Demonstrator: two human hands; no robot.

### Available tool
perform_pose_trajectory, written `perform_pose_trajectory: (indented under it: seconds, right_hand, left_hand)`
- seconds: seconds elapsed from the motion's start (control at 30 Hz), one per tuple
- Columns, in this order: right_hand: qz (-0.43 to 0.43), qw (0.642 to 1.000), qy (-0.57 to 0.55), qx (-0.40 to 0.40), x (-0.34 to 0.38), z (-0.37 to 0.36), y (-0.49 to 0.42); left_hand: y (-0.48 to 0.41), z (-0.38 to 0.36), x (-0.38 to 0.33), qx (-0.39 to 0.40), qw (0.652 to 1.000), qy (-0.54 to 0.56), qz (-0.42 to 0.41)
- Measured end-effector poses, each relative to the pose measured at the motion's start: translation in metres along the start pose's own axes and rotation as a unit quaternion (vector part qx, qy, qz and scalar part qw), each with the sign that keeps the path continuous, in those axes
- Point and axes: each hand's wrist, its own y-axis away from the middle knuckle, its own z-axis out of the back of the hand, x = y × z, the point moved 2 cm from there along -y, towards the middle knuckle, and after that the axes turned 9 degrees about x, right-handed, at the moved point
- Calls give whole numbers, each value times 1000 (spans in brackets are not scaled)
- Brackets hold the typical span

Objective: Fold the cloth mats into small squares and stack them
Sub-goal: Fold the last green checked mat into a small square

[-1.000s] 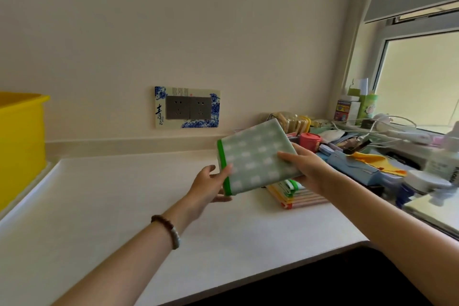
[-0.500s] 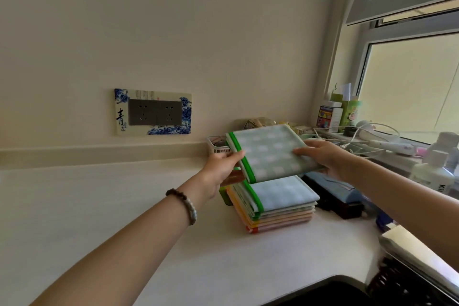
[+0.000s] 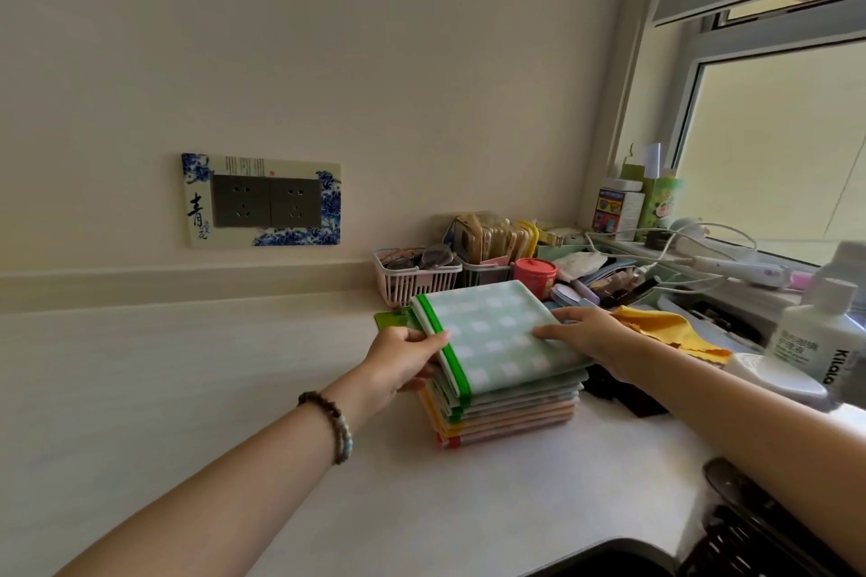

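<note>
A folded green checked cloth mat (image 3: pixel 492 335) with a bright green edge lies on top of a stack of folded mats (image 3: pixel 511 417) in green, yellow, orange and red tones on the white counter (image 3: pixel 234 389). My left hand (image 3: pixel 403 363) pinches the mat's left green edge, thumb on top. My right hand (image 3: pixel 586 335) rests flat on the mat's right side with its fingers spread, while the palm hangs over the edge.
Behind the stack stand a pink basket (image 3: pixel 412 281), a red jar (image 3: pixel 535 274) and cluttered small items. A yellow cloth (image 3: pixel 665 328) lies to the right. A white bottle (image 3: pixel 820 337) stands on the right under the window. A socket plate (image 3: pixel 262 201) is on the wall.
Both hands have lowered the green mat from the air onto the stack. The view has shifted right and closer to the stack.
</note>
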Motion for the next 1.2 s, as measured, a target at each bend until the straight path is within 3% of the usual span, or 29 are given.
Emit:
perform_pose_trajectory:
  seconds: [0.17, 0.27, 0.43, 0.67, 0.97, 1.2]
  right_hand:
    - [-34, 999, -25, 19, -9, -2, -4]
    - [-99, 980, -139, 99, -16, -7, -3]
    - [-120, 964, -179, 158, -15, -15, 3]
    - [-113, 961, -148, 205, -12, -19, 11]
    - [-147, 950, -126, 245, 17, -59, 11]
    - [-107, 941, -207, 248, 26, -101, 18]
  left_hand:
    - [-1, 2, 5, -43, 999, 16, 23]
    - [-2, -7, 8, 38, 994, 74, 66]
    - [-2, -23, 14, 97, 969, 223, 50]
    - [1, -20, 23, 89, 968, 224, 68]
    - [11, 35, 38, 43, 972, 216, 82]
    - [29, 61, 51, 38, 976, 203, 69]
